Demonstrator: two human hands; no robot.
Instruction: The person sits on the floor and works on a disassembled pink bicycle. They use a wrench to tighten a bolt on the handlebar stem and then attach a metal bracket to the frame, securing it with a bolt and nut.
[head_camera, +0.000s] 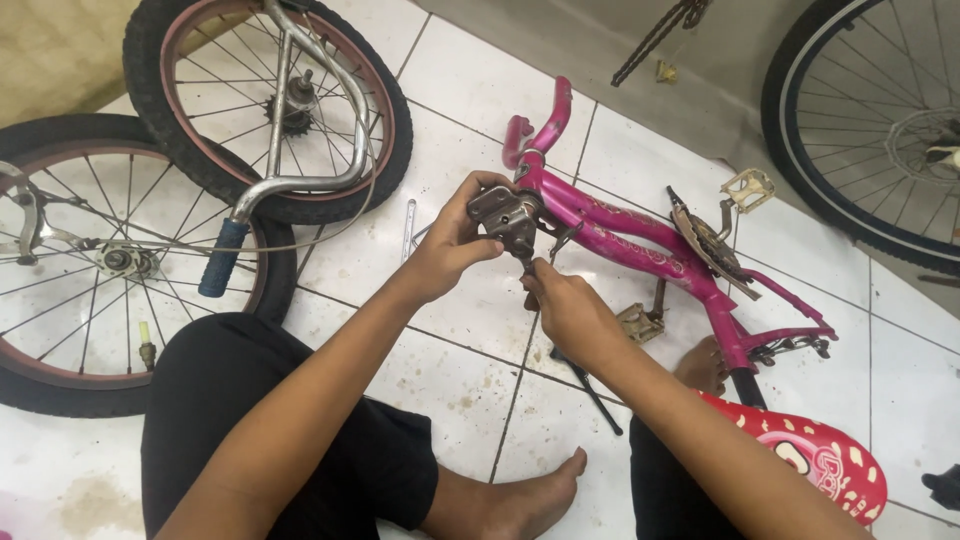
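Floor: white tiled floor (460, 75), stained in patches; the person sits on it barefoot.
Frame: pink bicycle frame (640, 240) lies on the tiles ahead.
Left hand (450, 235): closed around the grey metal bracket (507, 215) at the frame's front end.
Right hand (565, 305): fingers pinched just under that bracket.
Around: two loose wheels (110, 260) and a handlebar (290, 150) to the left, red saddle (820, 455) to the right.

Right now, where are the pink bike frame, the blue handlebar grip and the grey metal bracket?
pink bike frame (640, 232): head view, main tube.
blue handlebar grip (221, 259): head view, mid-sleeve.
grey metal bracket (508, 212): head view, flat face.
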